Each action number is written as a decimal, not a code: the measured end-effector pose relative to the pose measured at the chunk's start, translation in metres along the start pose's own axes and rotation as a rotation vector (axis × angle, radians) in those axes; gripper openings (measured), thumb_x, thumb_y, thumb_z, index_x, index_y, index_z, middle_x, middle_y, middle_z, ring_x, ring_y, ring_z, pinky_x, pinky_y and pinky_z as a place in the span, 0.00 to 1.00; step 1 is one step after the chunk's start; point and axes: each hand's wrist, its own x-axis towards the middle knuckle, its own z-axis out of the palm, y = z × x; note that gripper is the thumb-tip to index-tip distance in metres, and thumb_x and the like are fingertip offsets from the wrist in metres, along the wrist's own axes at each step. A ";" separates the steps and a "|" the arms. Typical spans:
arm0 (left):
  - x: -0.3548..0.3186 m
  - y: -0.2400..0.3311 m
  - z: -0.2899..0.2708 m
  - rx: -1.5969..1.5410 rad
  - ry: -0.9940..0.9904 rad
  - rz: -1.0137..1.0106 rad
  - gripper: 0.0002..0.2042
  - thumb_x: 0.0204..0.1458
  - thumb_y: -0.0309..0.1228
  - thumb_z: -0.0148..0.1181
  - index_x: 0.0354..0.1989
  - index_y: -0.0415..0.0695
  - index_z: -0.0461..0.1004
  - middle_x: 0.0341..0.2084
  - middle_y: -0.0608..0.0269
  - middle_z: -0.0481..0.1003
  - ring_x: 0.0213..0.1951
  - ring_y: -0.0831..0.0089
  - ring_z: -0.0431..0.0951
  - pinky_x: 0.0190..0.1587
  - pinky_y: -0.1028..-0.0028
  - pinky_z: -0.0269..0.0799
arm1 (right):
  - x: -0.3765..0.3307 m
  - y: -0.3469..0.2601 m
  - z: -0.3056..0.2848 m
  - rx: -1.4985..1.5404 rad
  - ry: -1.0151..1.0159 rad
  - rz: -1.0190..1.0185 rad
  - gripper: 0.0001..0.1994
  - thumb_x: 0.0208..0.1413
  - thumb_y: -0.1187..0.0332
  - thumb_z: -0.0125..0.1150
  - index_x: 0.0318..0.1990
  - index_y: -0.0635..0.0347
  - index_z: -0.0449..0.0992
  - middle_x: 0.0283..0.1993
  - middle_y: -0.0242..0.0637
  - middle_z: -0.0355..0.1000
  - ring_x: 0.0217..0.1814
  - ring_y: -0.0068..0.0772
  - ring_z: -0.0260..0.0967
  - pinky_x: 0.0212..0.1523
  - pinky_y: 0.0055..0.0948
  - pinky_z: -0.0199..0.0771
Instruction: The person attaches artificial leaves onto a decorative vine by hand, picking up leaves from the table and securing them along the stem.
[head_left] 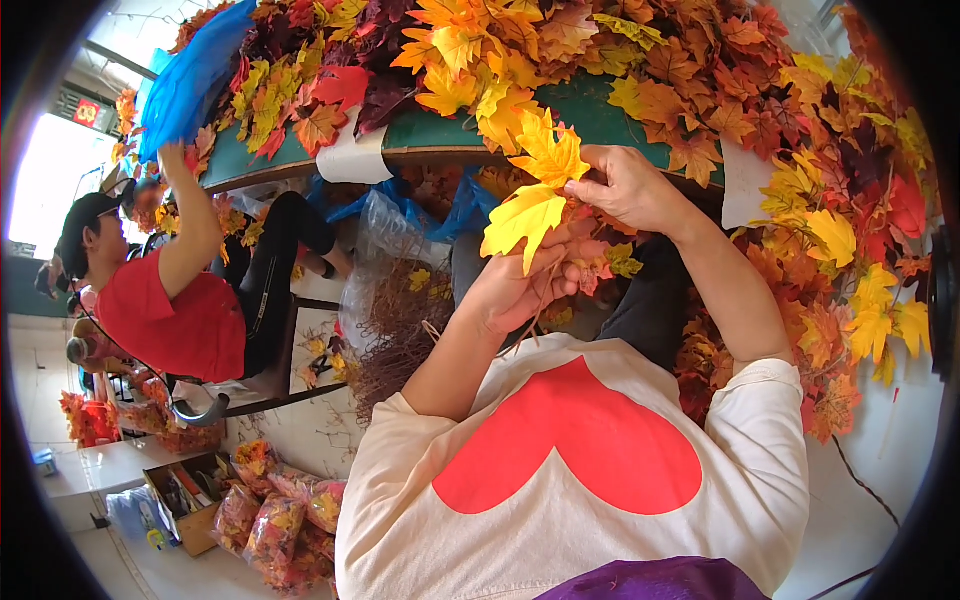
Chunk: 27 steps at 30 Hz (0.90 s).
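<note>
My left hand is closed round the stems of a small spray of artificial leaves, with reddish-orange leaves showing by its fingers. Thumb and fingers of my right hand pinch a yellow artificial maple leaf at its base, just above the left hand. A second yellow leaf lies over the left fingers. Whether it is joined to the spray is hidden. Both hands are close together in front of the edge of a green table.
Heaps of red, orange and purple leaves cover the table. Clear plastic and bare brown stems are at my left. A person in a red shirt lifts a blue plastic bag. Bagged leaves lie on the floor near an open box.
</note>
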 end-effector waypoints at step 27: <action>0.031 -0.019 -0.001 0.094 0.240 0.139 0.03 0.55 0.28 0.50 0.36 0.44 0.66 0.26 0.68 0.71 0.28 0.80 0.74 0.29 0.79 0.70 | 0.011 0.056 0.024 -0.144 -0.214 0.045 0.12 0.44 0.65 0.61 0.29 0.66 0.72 0.26 0.47 0.72 0.30 0.43 0.71 0.30 0.37 0.67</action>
